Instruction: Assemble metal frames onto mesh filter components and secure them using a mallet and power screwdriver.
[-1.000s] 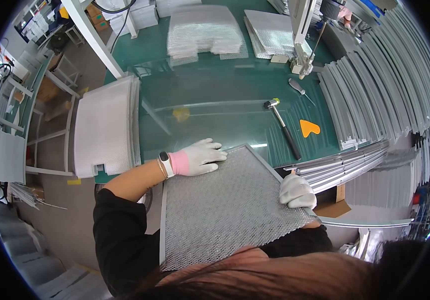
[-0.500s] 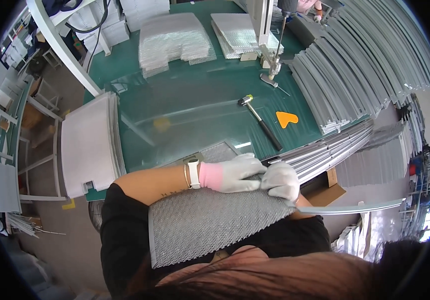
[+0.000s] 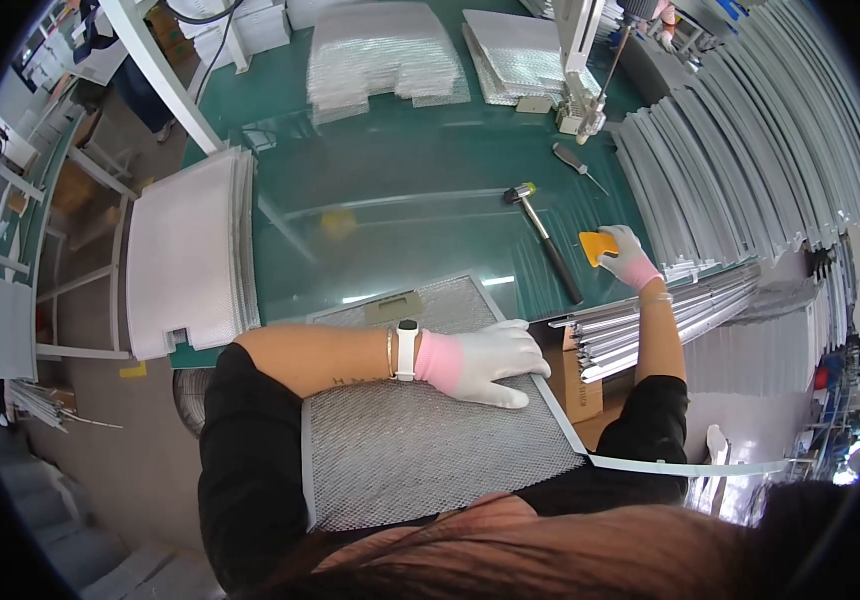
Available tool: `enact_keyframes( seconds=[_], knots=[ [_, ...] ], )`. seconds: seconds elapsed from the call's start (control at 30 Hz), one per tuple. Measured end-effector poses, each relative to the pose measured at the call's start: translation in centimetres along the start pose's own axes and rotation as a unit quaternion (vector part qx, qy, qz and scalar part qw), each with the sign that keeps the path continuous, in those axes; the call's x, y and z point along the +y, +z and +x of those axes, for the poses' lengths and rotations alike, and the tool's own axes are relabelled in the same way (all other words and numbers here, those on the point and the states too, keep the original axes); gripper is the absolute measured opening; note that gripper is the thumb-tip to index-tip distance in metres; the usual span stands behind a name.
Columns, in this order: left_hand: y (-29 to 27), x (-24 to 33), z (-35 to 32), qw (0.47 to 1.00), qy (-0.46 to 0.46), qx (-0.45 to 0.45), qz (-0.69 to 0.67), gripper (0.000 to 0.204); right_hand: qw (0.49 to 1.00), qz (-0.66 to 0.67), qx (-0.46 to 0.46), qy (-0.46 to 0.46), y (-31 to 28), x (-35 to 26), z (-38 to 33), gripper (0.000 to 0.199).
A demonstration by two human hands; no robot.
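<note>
A grey metal mesh panel [image 3: 430,450] lies across my lap and the table's near edge, with thin metal edging along its sides. My left hand [image 3: 490,365], in a white glove with a pink cuff, rests flat on the panel beside its right edge, fingers spread. From the panel's lower right corner a long pale strip [image 3: 690,466] sticks out to the right. My right hand [image 3: 630,256], gloved the same way, reaches over the table and has its fingers closed on a flat orange plastic scraper [image 3: 596,248].
A hammer [image 3: 547,245] and a screwdriver [image 3: 580,167] lie on the green table [image 3: 370,240]. Stacked grey strips [image 3: 750,150] curve along the right. Metal profiles [image 3: 670,320] lie below them. White sheets [image 3: 190,250] stand at left; bubble-wrap sheets [image 3: 385,60] lie at the back.
My right hand has left the panel's edge and moved up and right onto the orange scraper. My left hand stays on the panel, its fingers now spread. The view has shifted slightly.
</note>
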State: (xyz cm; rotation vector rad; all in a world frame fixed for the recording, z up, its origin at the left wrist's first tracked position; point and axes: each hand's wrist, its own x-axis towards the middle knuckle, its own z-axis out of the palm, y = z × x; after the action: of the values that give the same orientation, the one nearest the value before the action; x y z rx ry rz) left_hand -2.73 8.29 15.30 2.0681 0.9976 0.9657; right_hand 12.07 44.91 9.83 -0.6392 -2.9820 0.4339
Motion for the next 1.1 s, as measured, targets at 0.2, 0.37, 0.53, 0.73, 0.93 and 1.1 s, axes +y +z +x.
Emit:
enact_keyframes(
  seconds=[0.2,0.37,0.53,0.73,0.93,1.1],
  knots=[
    [0.3,-0.3,0.1,1.000,-0.003,0.000,-0.012,0.048,0.979,0.120,-0.075,0.146,-1.2,1.2,-1.8,0.047],
    [0.3,-0.3,0.2,1.000,0.008,0.000,0.001,0.047,0.952,0.273,0.086,0.106,-1.6,-4.5,-2.0,0.024],
    [0.6,-0.4,-0.2,0.999,0.017,0.008,0.026,0.047,0.974,0.016,-0.045,-0.220,-1.3,-20.5,-0.5,0.026],
    [0.4,0.0,-0.2,1.000,-0.019,-0.013,0.015,0.051,0.935,-0.099,-0.311,-0.141,0.6,-27.1,1.4,0.025],
    [0.8,0.0,-0.5,0.998,-0.035,-0.005,-0.048,0.052,0.910,-0.125,-0.340,-0.202,-0.5,-31.0,1.1,0.035],
    [0.7,0.0,-0.2,1.000,-0.023,-0.019,0.003,0.053,0.925,-0.084,-0.313,-0.199,1.9,-30.6,1.9,0.032]
  ],
)
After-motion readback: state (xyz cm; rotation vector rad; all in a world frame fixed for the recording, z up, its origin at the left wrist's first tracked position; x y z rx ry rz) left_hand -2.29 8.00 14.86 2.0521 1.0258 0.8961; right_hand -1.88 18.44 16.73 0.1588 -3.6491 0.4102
